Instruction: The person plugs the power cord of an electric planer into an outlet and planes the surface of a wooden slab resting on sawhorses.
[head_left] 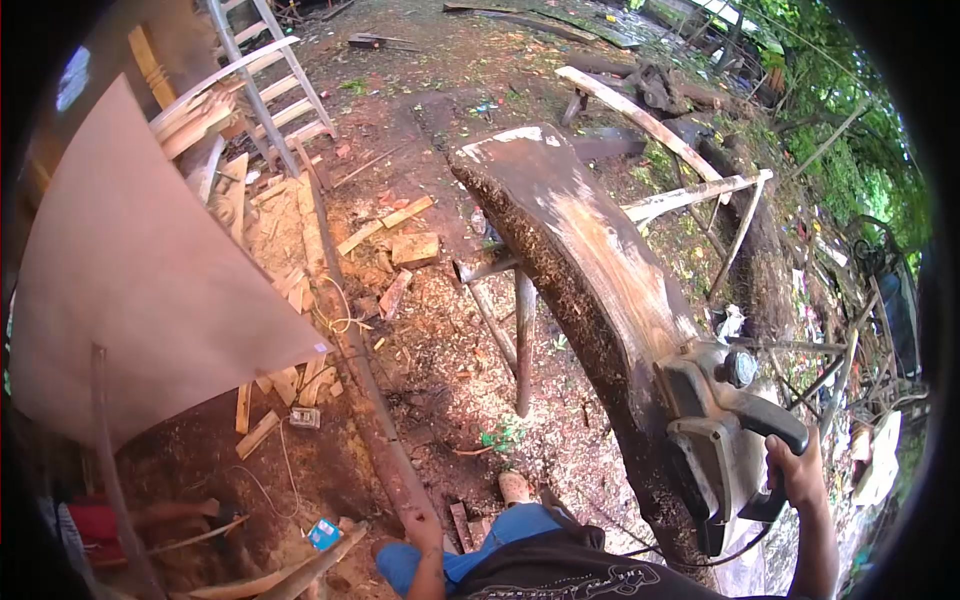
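Observation:
A thick wooden slab [600, 240] with a rough bark edge runs from the upper middle to the bottom right, its top face partly bare, pale wood. On its near end sits a power planer [700, 410]. My right hand [797, 470] is wrapped round the planer's rear handle. My left hand [424, 532] is low in the view, by my left knee, beside a long wooden pole [375, 440]; its fingers are too small and dark to make out.
Pole trestles [525, 340] support the slab. A large pale sheet [160, 280] fills the left, near a metal ladder [285, 90]. Wood offcuts [415, 249], shavings and a thin cord [345, 318] lie on the ground. Another long plank [640, 120] stands beyond.

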